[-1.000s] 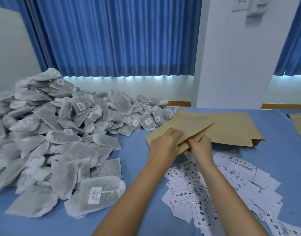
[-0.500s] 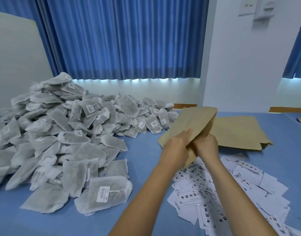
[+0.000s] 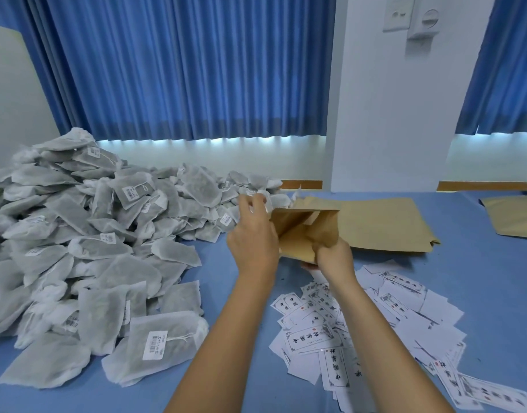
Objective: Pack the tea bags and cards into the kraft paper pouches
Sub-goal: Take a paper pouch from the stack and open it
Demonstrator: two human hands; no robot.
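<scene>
The right hand (image 3: pixel 333 259) is seen clenched on the lower corner of the brown kraft paper pouch (image 3: pixel 304 231), the left hand (image 3: pixel 253 236) curled round its nine-o'clock lip, and the mouth is held spread. The heap of grey-white mesh tea bags (image 3: pixel 92 248) lies at nine o'clock, nearer the left hand. The white printed cards (image 3: pixel 390 323) lie at six.

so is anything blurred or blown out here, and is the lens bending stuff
Head view: the left hand has motion-smeared fingers beside the kraft pouch; the strip under the blue curtains glows blown-out white; the wide lens tilts curtain folds and the white pillar outward; the cards are sharp mid-frame, softer toward the bottom-right corner.
</scene>
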